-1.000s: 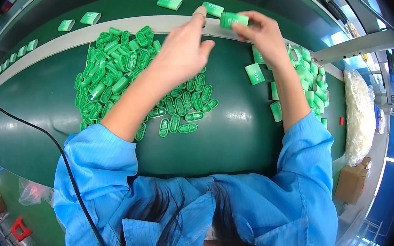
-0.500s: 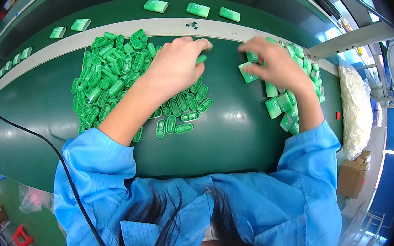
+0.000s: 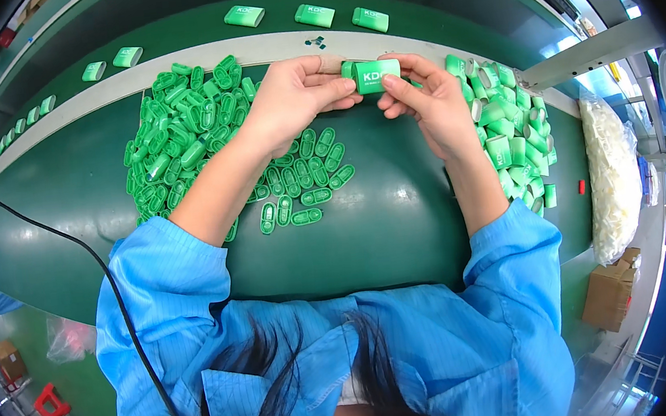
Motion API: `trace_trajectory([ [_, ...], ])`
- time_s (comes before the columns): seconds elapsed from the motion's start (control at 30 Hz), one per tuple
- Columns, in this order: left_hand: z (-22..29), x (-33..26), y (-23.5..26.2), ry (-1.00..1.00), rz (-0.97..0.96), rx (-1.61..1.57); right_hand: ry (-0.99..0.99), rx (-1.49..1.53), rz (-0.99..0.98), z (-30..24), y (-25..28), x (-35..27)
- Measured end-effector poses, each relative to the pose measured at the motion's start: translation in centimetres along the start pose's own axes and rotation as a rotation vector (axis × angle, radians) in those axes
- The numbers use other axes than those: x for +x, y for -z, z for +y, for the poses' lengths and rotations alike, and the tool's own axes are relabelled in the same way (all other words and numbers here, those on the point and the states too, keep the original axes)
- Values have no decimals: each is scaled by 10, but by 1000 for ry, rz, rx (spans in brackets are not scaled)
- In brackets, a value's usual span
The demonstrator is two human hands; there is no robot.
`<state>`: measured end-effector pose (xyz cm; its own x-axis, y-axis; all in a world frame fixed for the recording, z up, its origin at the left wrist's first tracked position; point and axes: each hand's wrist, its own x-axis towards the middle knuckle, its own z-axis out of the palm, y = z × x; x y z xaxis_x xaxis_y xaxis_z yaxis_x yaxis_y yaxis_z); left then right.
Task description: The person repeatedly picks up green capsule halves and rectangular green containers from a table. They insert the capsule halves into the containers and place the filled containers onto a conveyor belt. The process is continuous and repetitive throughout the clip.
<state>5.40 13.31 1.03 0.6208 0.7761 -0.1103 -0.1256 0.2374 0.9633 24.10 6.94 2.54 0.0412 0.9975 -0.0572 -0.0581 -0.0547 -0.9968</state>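
Both hands meet above the far edge of the green work mat (image 3: 400,225), pinching one small green plastic case (image 3: 374,75) between them. The left hand (image 3: 293,98) grips its left end with thumb and fingers closed around it; the right hand (image 3: 427,100) clamps the right end, thumb underneath and forefinger on top. Judged step: fitting or pressing a cap onto the case body, since the left end shows a slightly separate darker piece, though the seam is too small to tell if it is seated. Next move probably calls for a firm squeeze along the long axis with both ends kept aligned, then a clear spot on the belt. The case is a rounded rectangular block, bright green, glossy, with white print on its front face, held level and lengthwise. Left of the hands lies a heap of small green oval caps (image 3: 195,133), spread loosely on the mat; right of them a pile of green case bodies (image 3: 512,132), jumbled. Finished cases (image 3: 314,15) sit spaced out on the conveyor belt (image 3: 168,30) beyond. A bag of white parts (image 3: 611,170) is at far right, well apart.
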Motion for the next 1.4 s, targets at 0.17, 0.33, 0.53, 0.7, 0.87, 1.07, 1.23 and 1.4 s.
trace_trajectory([
  [0.17, -5, -1, -3, -76, 73, 112, -17, -97, -36, 15, 5, 0],
  [0.33, -2, -4, -3, -82, 83, 276, 3, -25, -61, 16, 7, 1],
  [0.53, 4, -7, -5, -172, 75, 399, 74, -194, -29, 6, 4, -4],
  [0.7, 1, -8, -7, -224, 65, 402, 63, -219, -42, 3, 8, -5],
  [0.87, -12, -8, -11, -299, 114, 346, 76, -239, -7, 2, 4, -3],
  [1.07, -17, -23, -38, -508, 313, 826, 261, -452, 189, 10, -15, -13],
  [1.23, -29, -21, -39, -563, 352, 803, 569, -858, 299, 8, -27, -15],
  [1.4, 10, -8, -4, -441, 294, 1023, 303, -745, 146, -8, -8, 40],
])
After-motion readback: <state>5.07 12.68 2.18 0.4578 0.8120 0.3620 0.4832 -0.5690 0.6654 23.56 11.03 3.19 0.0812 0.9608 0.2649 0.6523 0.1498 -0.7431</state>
